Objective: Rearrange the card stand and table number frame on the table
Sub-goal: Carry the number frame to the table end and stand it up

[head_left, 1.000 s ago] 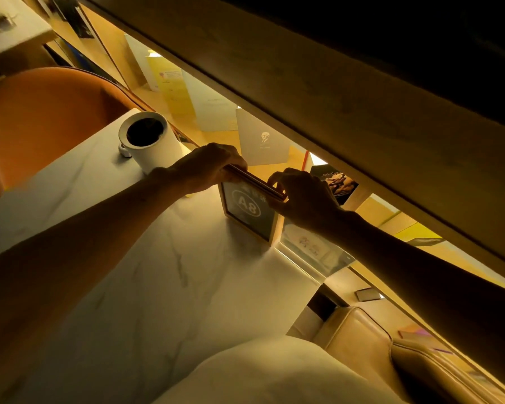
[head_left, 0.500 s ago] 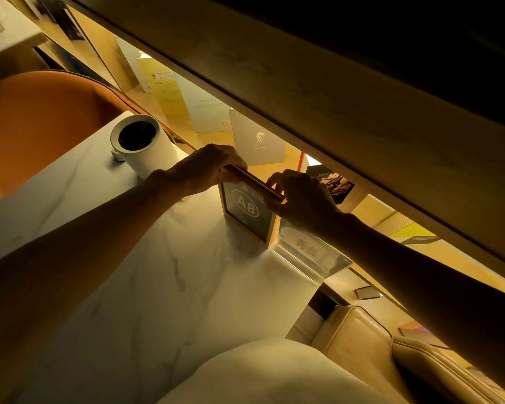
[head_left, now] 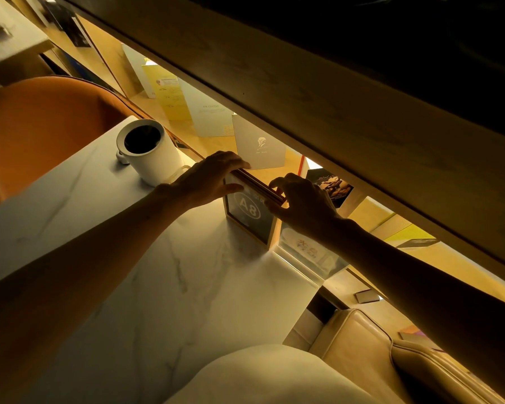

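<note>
A wooden table number frame (head_left: 249, 217) marked "A8" stands upright near the far edge of the white marble table (head_left: 163, 287). My left hand (head_left: 210, 177) grips its top left corner, fingers over the top edge and thumb on the front. My right hand (head_left: 300, 202) pinches its top right corner. Directly to the frame's right, a clear acrylic card stand (head_left: 309, 252) with a printed card sits at the table's far right corner, partly hidden by my right wrist.
A white cylindrical holder (head_left: 147, 150) stands on the table left of the frame. Behind the table runs a lit wooden shelf (head_left: 204, 141) with upright cards and booklets under a low wooden overhang. An orange chair (head_left: 41, 123) is at left, a beige leather seat (head_left: 376, 351) at lower right.
Both hands stay on the frame's top corners. My left thumb has come down onto the frame's front. The view has shifted slightly; the frame sits in nearly the same place.
</note>
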